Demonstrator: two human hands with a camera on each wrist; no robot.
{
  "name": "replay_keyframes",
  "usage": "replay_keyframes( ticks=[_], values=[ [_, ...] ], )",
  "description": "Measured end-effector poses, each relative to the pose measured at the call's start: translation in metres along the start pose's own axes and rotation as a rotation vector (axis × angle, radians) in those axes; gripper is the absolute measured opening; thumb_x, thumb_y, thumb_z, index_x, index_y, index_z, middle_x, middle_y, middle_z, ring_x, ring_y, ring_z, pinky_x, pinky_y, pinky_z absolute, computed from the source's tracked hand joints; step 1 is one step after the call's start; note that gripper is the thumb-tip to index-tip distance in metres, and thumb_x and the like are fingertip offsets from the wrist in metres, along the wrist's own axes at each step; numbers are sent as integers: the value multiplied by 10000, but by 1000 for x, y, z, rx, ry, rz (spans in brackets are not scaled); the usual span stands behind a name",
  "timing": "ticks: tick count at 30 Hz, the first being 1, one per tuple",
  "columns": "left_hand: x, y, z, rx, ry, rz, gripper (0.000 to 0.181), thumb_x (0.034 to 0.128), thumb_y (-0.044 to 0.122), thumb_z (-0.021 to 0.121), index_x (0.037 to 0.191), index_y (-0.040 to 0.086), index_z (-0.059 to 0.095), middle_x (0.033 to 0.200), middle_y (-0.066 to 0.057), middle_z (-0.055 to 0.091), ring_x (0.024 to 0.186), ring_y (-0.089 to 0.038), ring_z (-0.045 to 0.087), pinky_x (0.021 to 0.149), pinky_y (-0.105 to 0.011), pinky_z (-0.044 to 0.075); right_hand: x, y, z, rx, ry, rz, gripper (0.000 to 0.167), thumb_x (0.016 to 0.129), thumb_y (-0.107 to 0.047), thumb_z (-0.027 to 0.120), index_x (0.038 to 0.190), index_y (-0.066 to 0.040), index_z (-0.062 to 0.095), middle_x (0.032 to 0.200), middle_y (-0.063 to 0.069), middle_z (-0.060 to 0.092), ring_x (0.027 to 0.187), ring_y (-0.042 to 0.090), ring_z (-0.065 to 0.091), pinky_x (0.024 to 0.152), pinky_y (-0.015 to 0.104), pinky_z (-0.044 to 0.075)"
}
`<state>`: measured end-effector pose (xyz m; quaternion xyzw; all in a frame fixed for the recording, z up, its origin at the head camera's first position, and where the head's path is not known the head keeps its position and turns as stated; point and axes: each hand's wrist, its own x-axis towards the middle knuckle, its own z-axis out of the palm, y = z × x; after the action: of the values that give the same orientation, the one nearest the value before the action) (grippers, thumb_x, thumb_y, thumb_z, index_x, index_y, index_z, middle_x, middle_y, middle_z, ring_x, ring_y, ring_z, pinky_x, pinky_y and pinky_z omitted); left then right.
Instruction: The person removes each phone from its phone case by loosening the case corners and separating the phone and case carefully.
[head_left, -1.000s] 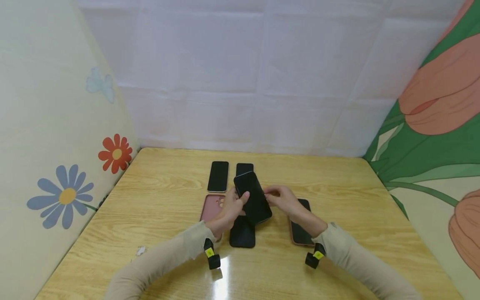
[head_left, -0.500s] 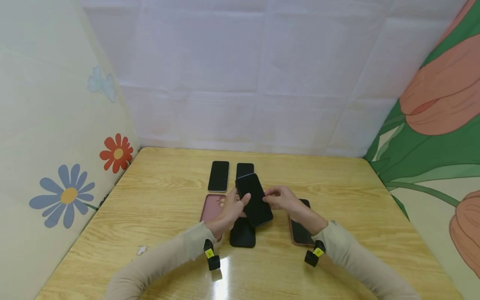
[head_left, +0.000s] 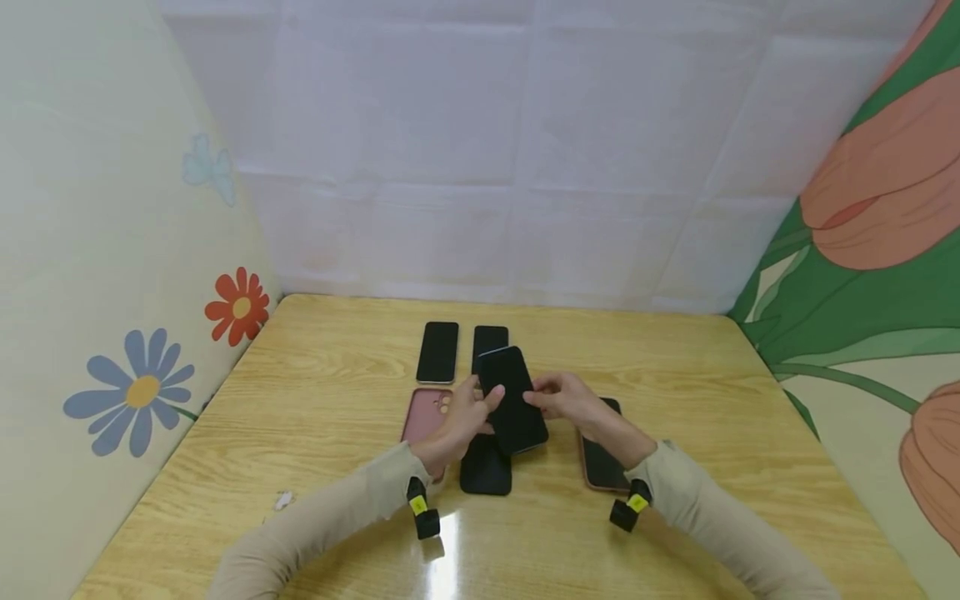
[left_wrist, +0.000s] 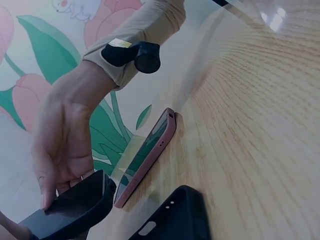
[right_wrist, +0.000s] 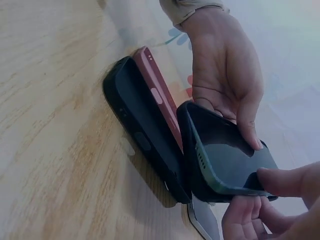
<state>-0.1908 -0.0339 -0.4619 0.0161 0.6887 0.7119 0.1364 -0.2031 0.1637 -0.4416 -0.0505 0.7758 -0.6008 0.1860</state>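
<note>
The left hand [head_left: 465,414] grips the dark phone [head_left: 516,412] by its 9 o'clock edge, thumb laid on the screen, while the fingers of the right hand [head_left: 567,400] pinch its 3 o'clock edge. The phone is held tilted above the worktop [head_left: 330,367]; the right wrist view shows it in a black case [right_wrist: 189,150], a greenish edge with a row of holes showing, though whether it is fully seated cannot be told. Around it, a hollow dark case [head_left: 486,471] lies at 7 o'clock, partly hidden beneath; a pink case [head_left: 424,417] at 9; a bare black phone [head_left: 437,352] at 10; another black phone [head_left: 491,337], partly covered, at 11; and a pink-cased phone [head_left: 602,468] at 4, under the right wrist.
</note>
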Motion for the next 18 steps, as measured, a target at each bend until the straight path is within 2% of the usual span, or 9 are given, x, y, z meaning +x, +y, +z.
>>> replay_keyframes(
  ticks=[5, 12, 18],
  values=[
    [1, 1, -2, -22, -13, -37, 369, 1034, 232, 544, 1290, -23, 469, 1100, -226, 685, 954, -319, 700, 813, -454, 574, -1, -1, -3, -20, 3, -8, 408, 980, -103, 619, 1261, 164, 492, 1108, 213, 592, 915, 232, 621, 867, 428, 547],
    [2, 0, -5, -46, -65, -46, 401, 1041, 254, 531, 1290, -51, 451, 1182, -245, 657, 1044, -345, 669, 857, -465, 557, -1, -1, -5, -20, -9, -41, 360, 984, -87, 606, 1224, 164, 507, 1061, 193, 605, 889, 195, 627, 846, 434, 557],
    [4, 0, -8, -27, -85, -61, 431, 1053, 222, 512, 1341, -89, 439, 1129, -218, 677, 955, -275, 691, 805, -421, 578, 1, 1, -7, 7, -9, -37, 371, 989, -70, 592, 1246, 176, 487, 1100, 238, 641, 914, 249, 668, 853, 458, 556]
  ],
)
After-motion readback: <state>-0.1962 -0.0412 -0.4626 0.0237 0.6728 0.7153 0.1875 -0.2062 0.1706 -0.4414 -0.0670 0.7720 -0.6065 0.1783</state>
